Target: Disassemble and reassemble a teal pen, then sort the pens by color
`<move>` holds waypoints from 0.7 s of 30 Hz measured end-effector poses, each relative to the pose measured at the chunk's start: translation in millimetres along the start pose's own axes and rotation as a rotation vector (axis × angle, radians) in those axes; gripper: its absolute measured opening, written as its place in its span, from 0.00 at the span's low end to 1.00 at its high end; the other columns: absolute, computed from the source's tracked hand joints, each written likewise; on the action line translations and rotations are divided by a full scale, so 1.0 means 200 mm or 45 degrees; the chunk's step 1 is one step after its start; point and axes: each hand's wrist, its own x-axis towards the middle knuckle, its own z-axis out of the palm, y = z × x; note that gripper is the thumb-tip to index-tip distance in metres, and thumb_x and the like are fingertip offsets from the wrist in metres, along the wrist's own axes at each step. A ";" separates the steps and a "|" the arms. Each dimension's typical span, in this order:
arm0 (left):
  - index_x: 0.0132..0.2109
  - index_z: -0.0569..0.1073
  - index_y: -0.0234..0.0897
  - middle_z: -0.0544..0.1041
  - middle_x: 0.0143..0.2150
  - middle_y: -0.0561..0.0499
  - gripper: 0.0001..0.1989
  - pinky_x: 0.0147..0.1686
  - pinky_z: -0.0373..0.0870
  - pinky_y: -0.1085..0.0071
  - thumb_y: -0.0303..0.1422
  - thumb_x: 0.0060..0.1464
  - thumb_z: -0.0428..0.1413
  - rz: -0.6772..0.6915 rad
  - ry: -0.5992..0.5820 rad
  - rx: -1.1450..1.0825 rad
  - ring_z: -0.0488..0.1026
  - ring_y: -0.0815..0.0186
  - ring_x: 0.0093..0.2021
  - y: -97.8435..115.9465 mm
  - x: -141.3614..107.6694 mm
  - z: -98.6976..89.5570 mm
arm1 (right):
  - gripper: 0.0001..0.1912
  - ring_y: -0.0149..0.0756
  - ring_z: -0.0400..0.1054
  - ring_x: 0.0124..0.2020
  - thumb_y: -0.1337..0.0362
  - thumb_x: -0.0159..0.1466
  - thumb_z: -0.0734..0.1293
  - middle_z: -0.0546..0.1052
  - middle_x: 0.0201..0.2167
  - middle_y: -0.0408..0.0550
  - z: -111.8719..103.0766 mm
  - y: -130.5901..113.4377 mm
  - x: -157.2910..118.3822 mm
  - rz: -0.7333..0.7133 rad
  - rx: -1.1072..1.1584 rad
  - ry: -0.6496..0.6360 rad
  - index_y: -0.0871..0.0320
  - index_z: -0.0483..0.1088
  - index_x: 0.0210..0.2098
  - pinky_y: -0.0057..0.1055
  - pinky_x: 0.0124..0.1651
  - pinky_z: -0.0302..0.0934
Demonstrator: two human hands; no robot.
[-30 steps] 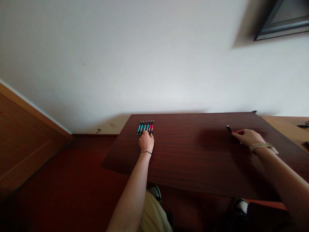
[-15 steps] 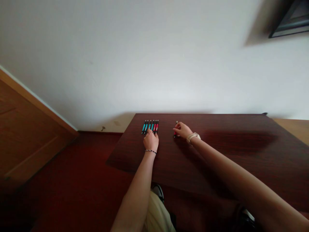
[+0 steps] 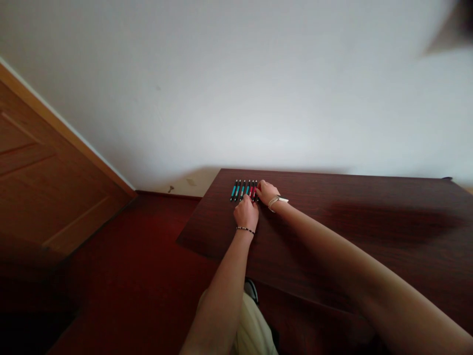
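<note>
Several pens with teal barrels [image 3: 233,190] and black ends lie side by side in a row on the dark wooden table [image 3: 314,190]. Pens with red barrels [image 3: 251,190] continue the row on its right. My left hand [image 3: 246,213] rests at the near ends of the row with its fingers curled together; whatever lies under the fingertips is hidden. At the right end of the row, my right hand [image 3: 268,192] pinches a red pen, mostly covered by the fingers, close beside the other red ones.
A white wall [image 3: 258,98] rises behind the table's far edge. To the left are a wooden door [image 3: 51,187] and reddish floor [image 3: 140,256]. A dark, blurred object [image 3: 466,22] hangs at the upper right. Part of my leg [image 3: 253,328] shows below the table edge.
My right hand has moved left with the red pen, from a spot apart on the table to the right end of the row. My left hand stays at the row. The view has shifted slightly.
</note>
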 end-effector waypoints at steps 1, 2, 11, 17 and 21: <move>0.52 0.72 0.41 0.83 0.48 0.41 0.09 0.49 0.74 0.62 0.36 0.68 0.54 0.006 -0.006 -0.003 0.81 0.52 0.50 0.00 0.00 0.00 | 0.10 0.48 0.75 0.50 0.59 0.74 0.61 0.79 0.50 0.59 0.00 -0.01 -0.01 -0.019 -0.014 -0.009 0.57 0.68 0.49 0.36 0.50 0.64; 0.53 0.72 0.41 0.83 0.49 0.40 0.09 0.49 0.74 0.62 0.36 0.68 0.54 0.011 -0.011 -0.006 0.81 0.52 0.50 0.00 0.00 0.00 | 0.11 0.48 0.75 0.50 0.58 0.75 0.60 0.79 0.51 0.60 0.01 -0.03 -0.01 -0.033 -0.027 -0.018 0.58 0.68 0.50 0.36 0.50 0.64; 0.52 0.74 0.39 0.83 0.50 0.39 0.10 0.49 0.74 0.61 0.35 0.68 0.54 0.045 -0.050 -0.004 0.81 0.52 0.50 0.03 -0.01 -0.02 | 0.12 0.49 0.74 0.52 0.62 0.76 0.55 0.79 0.52 0.62 0.00 -0.03 -0.04 -0.075 -0.083 -0.033 0.59 0.66 0.53 0.37 0.53 0.63; 0.52 0.76 0.40 0.83 0.49 0.39 0.11 0.50 0.74 0.60 0.37 0.69 0.54 0.066 -0.048 0.005 0.81 0.52 0.51 0.01 0.00 0.01 | 0.12 0.48 0.75 0.49 0.63 0.75 0.56 0.79 0.51 0.60 0.00 -0.02 -0.05 -0.085 -0.059 -0.011 0.58 0.67 0.53 0.36 0.50 0.64; 0.52 0.76 0.40 0.83 0.49 0.40 0.10 0.49 0.74 0.61 0.37 0.69 0.54 0.066 -0.031 0.012 0.81 0.52 0.50 0.01 0.00 0.02 | 0.14 0.48 0.74 0.49 0.65 0.75 0.56 0.78 0.52 0.60 0.01 -0.02 -0.06 -0.112 -0.051 0.021 0.59 0.67 0.55 0.37 0.51 0.64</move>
